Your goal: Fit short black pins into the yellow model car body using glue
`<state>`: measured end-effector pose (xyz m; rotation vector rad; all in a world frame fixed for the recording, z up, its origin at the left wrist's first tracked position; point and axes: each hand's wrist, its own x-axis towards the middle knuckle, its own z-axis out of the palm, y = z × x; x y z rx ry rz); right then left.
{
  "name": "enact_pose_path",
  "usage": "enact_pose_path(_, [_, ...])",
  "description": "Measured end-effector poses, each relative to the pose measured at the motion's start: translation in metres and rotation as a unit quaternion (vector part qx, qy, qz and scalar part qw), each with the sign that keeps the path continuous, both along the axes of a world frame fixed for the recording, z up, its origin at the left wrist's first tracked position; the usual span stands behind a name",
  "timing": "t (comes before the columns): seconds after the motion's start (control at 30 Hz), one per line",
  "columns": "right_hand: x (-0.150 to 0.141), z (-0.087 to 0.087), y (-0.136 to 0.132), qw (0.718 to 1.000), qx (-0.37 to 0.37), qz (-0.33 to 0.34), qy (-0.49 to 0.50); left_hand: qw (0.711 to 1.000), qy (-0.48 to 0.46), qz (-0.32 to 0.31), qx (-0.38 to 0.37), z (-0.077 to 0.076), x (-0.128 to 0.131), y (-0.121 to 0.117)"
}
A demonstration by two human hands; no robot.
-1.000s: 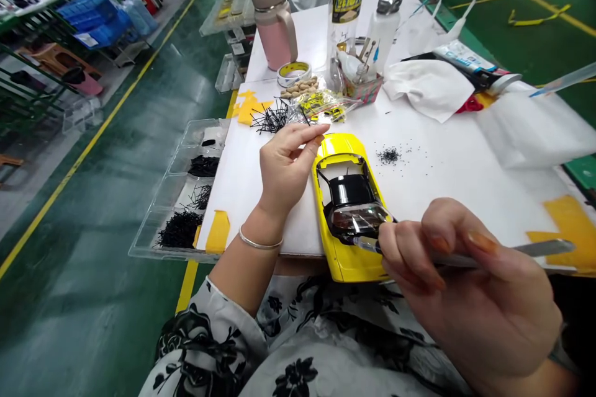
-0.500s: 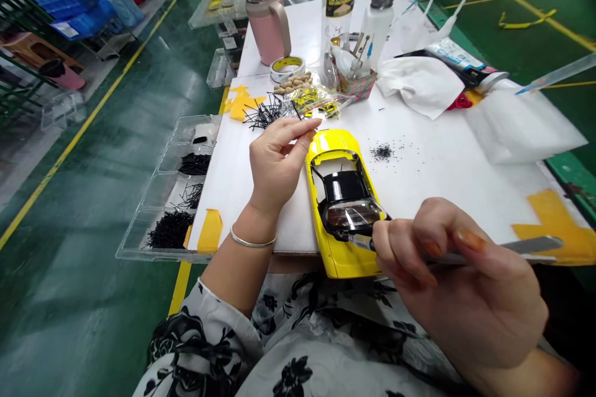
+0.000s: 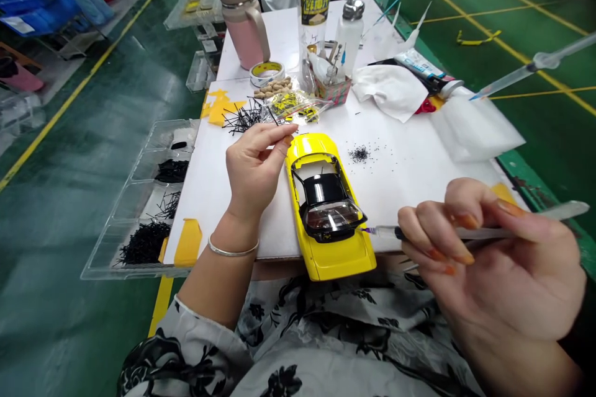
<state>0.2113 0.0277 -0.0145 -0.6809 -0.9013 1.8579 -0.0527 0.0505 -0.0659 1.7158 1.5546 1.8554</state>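
Observation:
A yellow model car body (image 3: 342,260) with a black roof (image 3: 322,188) and a clear window piece (image 3: 333,216) lies near the table's front edge. My left hand (image 3: 254,164) is at its far end, thumb and index finger pinched together. Whatever is between those fingertips is too small to make out. My right hand (image 3: 493,248) is closed around a slim clear syringe (image 3: 384,232) with a purple tip, which points at the car's side by the window. A long, flat greyish tool (image 3: 565,209) also runs through that hand; its other end is hidden.
Black sticks (image 3: 242,116), a bag of yellow-black parts (image 3: 295,105) and tiny black bits (image 3: 359,154) lie beyond the car. A pink flask (image 3: 242,28), clear bottle (image 3: 315,18) and white cloth (image 3: 388,90) stand or lie farther back. A compartment tray (image 3: 105,229) sits left.
My right hand has drawn back to the right, and the tool's tip has moved off the window area to the car's side. My left hand keeps its pinch at the far end.

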Motion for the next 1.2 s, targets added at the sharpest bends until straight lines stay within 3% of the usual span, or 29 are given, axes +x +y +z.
enact_pose_path(0.33, [-0.002, -0.003, 0.003, 1.000, -0.010, 0.019, 0.005, 1.000, 0.004, 0.007, -0.016, 0.000, -0.001, -0.001])
enact_pose_path(0.6, [-0.004, -0.001, 0.009, 0.996, 0.063, 0.059, -0.002, 1.000, 0.011, 0.011, -0.009, -0.001, 0.000, 0.000])
enact_pose_path(0.7, [-0.003, 0.001, 0.010, 0.990, 0.095, 0.095, -0.037, 1.000, 0.010, 0.013, -0.010, -0.001, 0.000, 0.000])
enact_pose_path(0.9, [0.011, 0.006, 0.016, 0.956, 0.129, 0.230, -0.130, 1.000, 0.009, 0.016, -0.015, -0.001, -0.002, 0.001])
enact_pose_path(1.0, [0.017, 0.010, 0.032, 0.967, 0.154, 0.164, -0.116, 1.000, 0.004, 0.019, -0.022, 0.000, -0.002, 0.000])
enact_pose_path(1.07, [0.019, 0.008, 0.046, 0.981, 0.156, 0.098, -0.053, 0.999, 0.002, 0.019, -0.030, 0.001, -0.001, -0.001])
enact_pose_path(1.2, [0.020, -0.014, 0.070, 0.993, 0.062, 0.053, 0.087, 0.998, 0.008, 0.034, -0.048, 0.004, 0.001, -0.006])
